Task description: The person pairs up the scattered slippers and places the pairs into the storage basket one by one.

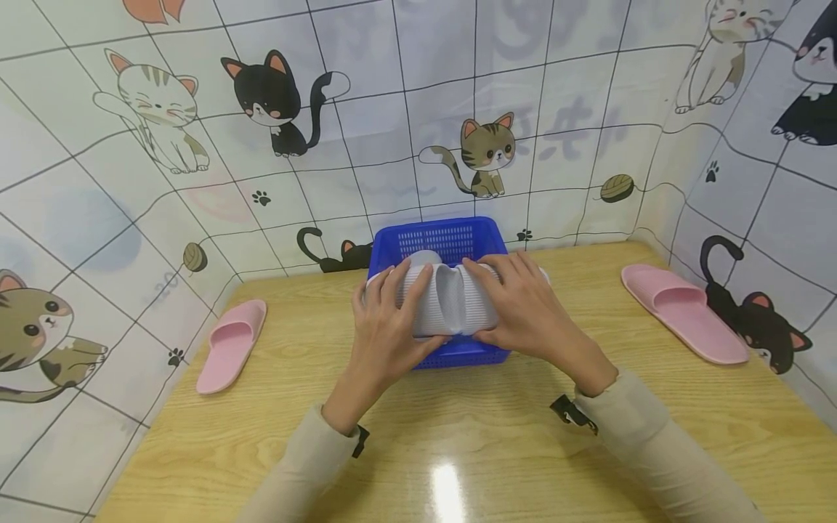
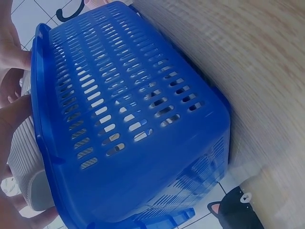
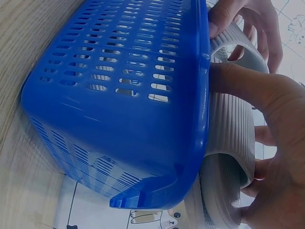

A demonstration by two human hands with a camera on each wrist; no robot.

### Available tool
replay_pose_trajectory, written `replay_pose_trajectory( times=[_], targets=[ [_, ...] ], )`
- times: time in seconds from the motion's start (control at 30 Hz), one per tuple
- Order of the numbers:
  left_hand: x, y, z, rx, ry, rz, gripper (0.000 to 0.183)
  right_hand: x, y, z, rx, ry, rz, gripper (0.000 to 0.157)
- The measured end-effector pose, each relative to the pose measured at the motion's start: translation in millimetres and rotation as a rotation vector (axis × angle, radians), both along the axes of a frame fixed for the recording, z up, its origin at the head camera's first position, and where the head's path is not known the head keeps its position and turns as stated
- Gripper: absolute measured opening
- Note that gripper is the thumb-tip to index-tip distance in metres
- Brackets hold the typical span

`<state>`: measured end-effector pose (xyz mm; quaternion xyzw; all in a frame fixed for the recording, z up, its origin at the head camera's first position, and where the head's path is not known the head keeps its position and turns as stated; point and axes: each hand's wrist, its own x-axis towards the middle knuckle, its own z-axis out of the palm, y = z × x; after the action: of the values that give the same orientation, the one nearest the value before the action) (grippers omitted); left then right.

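Observation:
Over the front of a blue plastic basket (image 1: 461,357), two light grey ribbed slippers are held side by side, straps toward me. My left hand (image 1: 382,323) grips the left slipper (image 1: 428,311), thumb low and fingers over the top. The right slipper (image 1: 480,309) is gripped the same way by my right hand (image 1: 526,309). In the right wrist view the right slipper (image 3: 233,119) lies along the basket rim (image 3: 204,95). A rounded pale end (image 1: 425,257) shows behind the slippers; whether it belongs to them cannot be told. The basket's inside is mostly hidden.
A pink slipper (image 1: 232,345) lies on the wooden table (image 1: 392,465) at the left, and another pink slipper (image 1: 683,312) lies at the right. Behind the basket and on both sides stand walls with a cat-print covering (image 1: 392,181).

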<state>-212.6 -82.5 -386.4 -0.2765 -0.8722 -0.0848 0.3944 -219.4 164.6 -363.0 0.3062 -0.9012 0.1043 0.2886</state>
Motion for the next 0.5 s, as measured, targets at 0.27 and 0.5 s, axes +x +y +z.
replay_pose_trajectory(
  times=[0.27, 0.5],
  targets=[
    [-0.8, 1.3, -0.9, 0.016, 0.026, -0.015, 0.111, -0.1, -0.2, -0.6, 0.006, 0.01, -0.002, 0.113],
    [-1.3, 1.2, -2.4, 0.017, 0.041, -0.014, 0.112, 0.1, -0.6, -0.3, 0.011, 0.023, -0.001, 0.114]
  ],
)
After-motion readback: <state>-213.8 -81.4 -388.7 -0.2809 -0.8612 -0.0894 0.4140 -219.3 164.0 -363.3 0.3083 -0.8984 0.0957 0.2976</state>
